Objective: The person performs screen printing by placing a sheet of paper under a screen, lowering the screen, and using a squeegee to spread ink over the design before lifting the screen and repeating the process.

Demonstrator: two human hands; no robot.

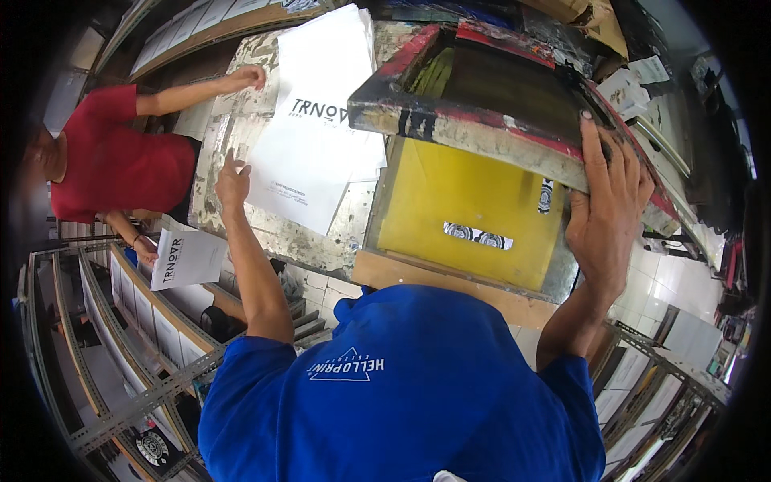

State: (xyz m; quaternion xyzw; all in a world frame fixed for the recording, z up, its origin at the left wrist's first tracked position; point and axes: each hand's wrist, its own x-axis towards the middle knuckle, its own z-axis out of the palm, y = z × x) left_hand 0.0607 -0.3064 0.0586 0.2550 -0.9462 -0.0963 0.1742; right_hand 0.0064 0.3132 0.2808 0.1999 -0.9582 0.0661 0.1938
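My right hand is closed around the near right edge of a paint-stained screen printing frame, which is tilted up. Below the raised frame lies a yellow printing board with black-and-white stickers on it. To the left, my left hand hovers at the edge of several white printed sheets, its index finger stretched and its thumb apart. Nothing shows in it. The sheets overlap on the worn table, and the frame's left corner hides part of the black print on them.
At the left, a co-worker in a red shirt reaches one hand over the table and holds a printed white sheet in the other. Metal racks with stacked boards stand at lower left, and another rack at lower right.
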